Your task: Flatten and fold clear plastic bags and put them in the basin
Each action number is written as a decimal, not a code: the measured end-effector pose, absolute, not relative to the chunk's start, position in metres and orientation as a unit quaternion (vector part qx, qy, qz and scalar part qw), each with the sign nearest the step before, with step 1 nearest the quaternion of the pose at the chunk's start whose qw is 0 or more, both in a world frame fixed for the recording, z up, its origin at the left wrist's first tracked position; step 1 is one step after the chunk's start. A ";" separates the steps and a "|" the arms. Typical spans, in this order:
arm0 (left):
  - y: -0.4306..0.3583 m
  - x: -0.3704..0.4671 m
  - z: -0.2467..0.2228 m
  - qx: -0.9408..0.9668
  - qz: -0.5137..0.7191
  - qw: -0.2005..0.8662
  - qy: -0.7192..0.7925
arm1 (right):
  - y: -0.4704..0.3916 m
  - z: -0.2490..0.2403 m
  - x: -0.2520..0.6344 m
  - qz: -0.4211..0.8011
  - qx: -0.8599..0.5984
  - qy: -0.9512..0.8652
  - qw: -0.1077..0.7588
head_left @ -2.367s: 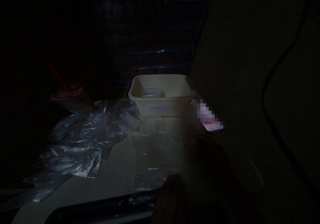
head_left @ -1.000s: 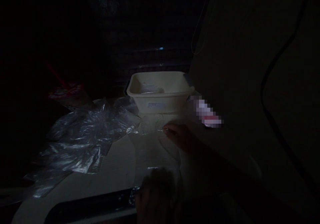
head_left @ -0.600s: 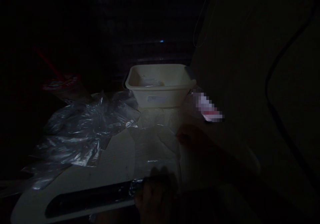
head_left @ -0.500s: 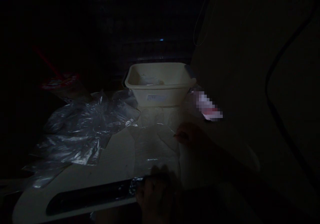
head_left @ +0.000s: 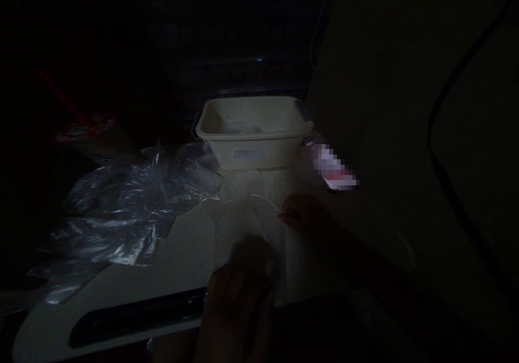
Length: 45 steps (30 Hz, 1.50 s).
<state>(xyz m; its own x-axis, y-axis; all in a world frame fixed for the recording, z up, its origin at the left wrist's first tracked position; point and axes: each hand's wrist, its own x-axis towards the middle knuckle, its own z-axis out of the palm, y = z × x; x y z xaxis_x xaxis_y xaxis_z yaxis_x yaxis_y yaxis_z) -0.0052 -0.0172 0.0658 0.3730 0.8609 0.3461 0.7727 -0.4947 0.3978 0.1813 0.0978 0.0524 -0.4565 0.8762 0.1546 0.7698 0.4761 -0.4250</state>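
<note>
The scene is very dark. A clear plastic bag (head_left: 235,228) lies flat on the pale tabletop (head_left: 184,249), in front of a cream plastic bin. At the bag's right edge my right hand (head_left: 306,214) is closed, its thumb and finger pinching the plastic. My left hand (head_left: 239,298) is over the bag's near end, fingers bent and dim; whether they hold anything cannot be made out. Beside my left hand runs a long black strip (head_left: 138,314) along the table's near edge.
The cream bin (head_left: 251,158) has some clear plastic inside. A heap of clear plastic bags (head_left: 117,212) lies on the left. Behind it stands a cup (head_left: 91,136) with a red straw. A blurred-out pinkish item (head_left: 334,168) is right of the bin, and a dark cable (head_left: 436,158) hangs farther right.
My left hand has moved forward from the black strip onto the near part of the bag. My right hand keeps its pinch at the bag's edge. The view has shifted slightly.
</note>
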 end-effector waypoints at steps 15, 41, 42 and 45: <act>0.060 -0.001 0.058 0.924 0.000 0.022 0.381 | 0.089 0.045 0.179 0.055 -0.506 -0.826 0.242; 0.086 -0.011 0.055 0.944 0.038 0.054 0.322 | 0.079 0.028 0.183 -0.043 -0.470 -0.865 0.168; 0.086 -0.010 0.055 0.944 0.038 0.056 0.323 | 0.079 0.027 0.183 -0.042 -0.468 -0.865 0.174; 0.086 -0.010 0.056 0.942 0.039 0.065 0.328 | 0.080 0.027 0.183 -0.037 -0.466 -0.864 0.189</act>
